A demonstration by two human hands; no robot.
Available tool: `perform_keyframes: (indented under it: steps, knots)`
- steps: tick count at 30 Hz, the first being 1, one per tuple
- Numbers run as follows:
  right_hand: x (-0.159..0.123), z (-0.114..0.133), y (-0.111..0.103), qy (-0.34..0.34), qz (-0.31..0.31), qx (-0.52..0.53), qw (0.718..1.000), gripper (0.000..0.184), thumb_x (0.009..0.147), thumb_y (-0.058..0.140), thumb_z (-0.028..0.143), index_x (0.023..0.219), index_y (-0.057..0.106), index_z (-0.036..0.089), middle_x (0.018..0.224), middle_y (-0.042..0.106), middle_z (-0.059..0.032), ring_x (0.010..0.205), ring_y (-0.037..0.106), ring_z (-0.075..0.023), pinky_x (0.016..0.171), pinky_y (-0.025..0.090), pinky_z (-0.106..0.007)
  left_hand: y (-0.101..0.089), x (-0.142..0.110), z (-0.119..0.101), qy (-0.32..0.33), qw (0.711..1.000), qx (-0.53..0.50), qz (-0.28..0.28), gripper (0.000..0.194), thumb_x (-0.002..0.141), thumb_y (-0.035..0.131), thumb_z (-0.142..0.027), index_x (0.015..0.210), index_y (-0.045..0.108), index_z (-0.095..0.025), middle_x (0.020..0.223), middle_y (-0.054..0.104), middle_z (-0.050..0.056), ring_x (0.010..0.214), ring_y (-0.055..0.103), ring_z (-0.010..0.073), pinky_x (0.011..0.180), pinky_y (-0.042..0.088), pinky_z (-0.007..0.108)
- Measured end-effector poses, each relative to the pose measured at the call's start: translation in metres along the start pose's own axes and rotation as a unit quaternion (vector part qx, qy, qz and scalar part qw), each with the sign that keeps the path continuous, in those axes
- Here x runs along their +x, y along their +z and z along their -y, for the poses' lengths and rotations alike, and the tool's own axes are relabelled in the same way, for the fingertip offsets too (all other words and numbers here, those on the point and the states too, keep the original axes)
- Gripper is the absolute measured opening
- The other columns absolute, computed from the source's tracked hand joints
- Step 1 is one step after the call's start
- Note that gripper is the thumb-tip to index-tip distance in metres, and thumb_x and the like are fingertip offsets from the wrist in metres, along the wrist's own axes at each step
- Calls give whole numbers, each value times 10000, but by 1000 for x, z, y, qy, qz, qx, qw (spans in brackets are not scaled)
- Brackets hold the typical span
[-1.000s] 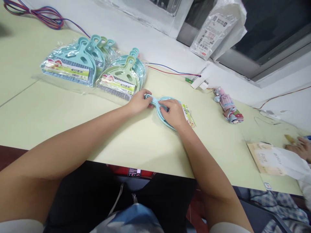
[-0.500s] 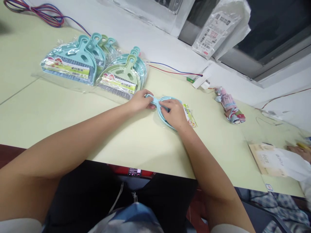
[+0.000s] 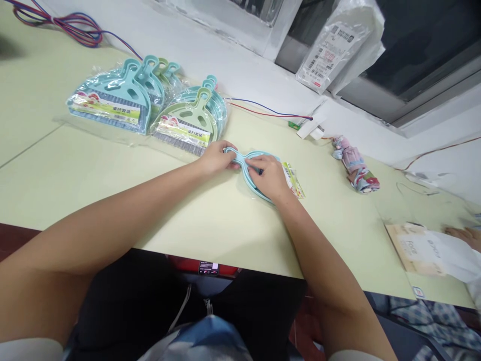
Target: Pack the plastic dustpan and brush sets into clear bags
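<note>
A light-blue dustpan and brush set (image 3: 240, 158) lies flat on the table in front of me, its handle pointing left. My left hand (image 3: 218, 156) is closed on the handle's end, with the thumb on top. My right hand (image 3: 271, 178) rests over the pan's wide part, its fingers bent and gripping near the neck, and hides much of it. From under the right hand a printed label card (image 3: 294, 179) sticks out on the right. Some clear wrapping shows at the set's lower edge.
Several wrapped dustpan sets, blue (image 3: 141, 95) and green (image 3: 203, 100), stand at the back left. Coiled wires (image 3: 71, 25) lie far left. A rolled cloth bundle (image 3: 355, 165) and a tissue pack (image 3: 413, 248) are on the right, near another person's hand (image 3: 466, 235).
My hands and the dustpan set stay nearly in place. The view has shifted slightly. At the far right, something yellow by the other person's hand is no longer seen.
</note>
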State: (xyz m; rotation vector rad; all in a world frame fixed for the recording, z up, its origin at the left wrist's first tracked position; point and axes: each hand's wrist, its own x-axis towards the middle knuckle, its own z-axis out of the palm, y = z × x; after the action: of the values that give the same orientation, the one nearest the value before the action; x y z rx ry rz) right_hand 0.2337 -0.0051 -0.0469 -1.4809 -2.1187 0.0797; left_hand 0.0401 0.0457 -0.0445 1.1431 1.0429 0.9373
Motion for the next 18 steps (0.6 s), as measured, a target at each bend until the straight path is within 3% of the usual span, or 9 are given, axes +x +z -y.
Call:
perform_keyframes:
  steps: [7,15,18]
  knots:
    - [0,1,0,3,3,-11,1000,324,926,619,174,1145,833,278,1111,779,-62,1063,669,-279,1042,499,-459,-1,0,0,-8,1000,3,13,131,859,628,-96,960,629,-178,765,733,45,669,763,206,793,643,378]
    - [2,5,8,9,12,-7,1000,310,911,614,161,1093,843,263,1101,788,-63,1069,691,-282,1030,513,-453,-1,0,1,1,1000,23,-4,196,810,623,-59,971,641,-170,776,728,38,706,778,211,795,639,353]
    - [5,8,-4,-3,17,23,1000,299,912,612,178,1103,834,236,1134,794,-67,1085,705,-271,1036,522,-434,-1,1,1,2,1000,15,3,191,838,587,-52,988,632,-161,762,725,38,683,772,198,790,642,357]
